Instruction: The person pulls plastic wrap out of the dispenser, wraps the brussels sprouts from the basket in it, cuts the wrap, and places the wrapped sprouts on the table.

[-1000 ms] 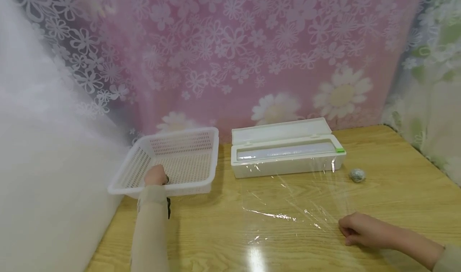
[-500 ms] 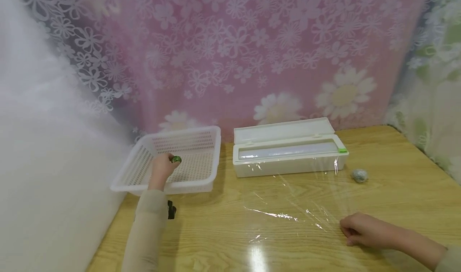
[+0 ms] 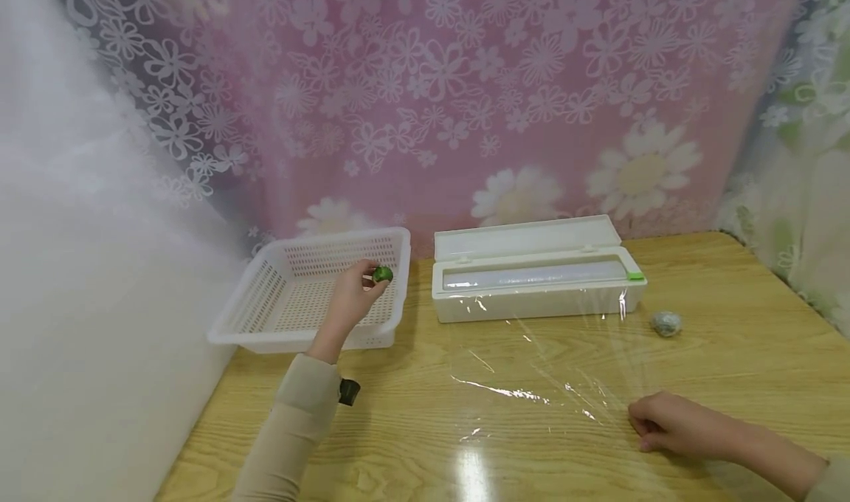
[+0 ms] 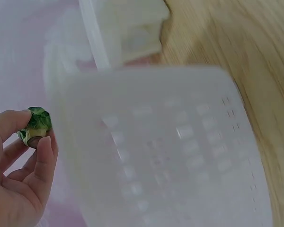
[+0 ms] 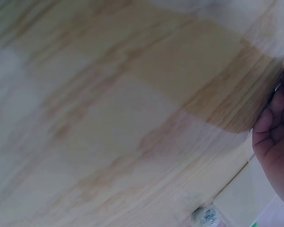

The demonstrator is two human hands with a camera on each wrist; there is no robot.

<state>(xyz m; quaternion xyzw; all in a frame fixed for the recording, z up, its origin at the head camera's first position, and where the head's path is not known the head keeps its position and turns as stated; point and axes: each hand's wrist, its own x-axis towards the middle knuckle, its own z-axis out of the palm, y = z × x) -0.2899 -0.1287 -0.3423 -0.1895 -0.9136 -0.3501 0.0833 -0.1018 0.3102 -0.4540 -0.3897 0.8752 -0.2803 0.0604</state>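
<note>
My left hand [image 3: 350, 295] pinches a small green Brussels sprout [image 3: 382, 274] between thumb and fingers, above the right part of a white plastic basket [image 3: 312, 337]. In the left wrist view the sprout [image 4: 36, 126] shows dark green leaves and a pale yellowish side. At the right, low over the table, my right hand [image 3: 671, 424] holds the edge of a clear sheet of cling film [image 3: 511, 393] between curled fingers. The film stretches from a white cling film box [image 3: 541, 304], whose lid stands up and whose roll shows inside.
A small ball wrapped in film [image 3: 666, 323] lies right of the box, also visible as a shiny ball [image 5: 207, 216] in the right wrist view. A green slider [image 3: 635, 276] sits at the box's right end. Flowered curtains [image 3: 425, 118] hang behind the wooden table [image 3: 398, 443].
My left hand has risen from low inside the basket and moved right towards its right rim, carrying the sprout. The right hand stays in place with the film.
</note>
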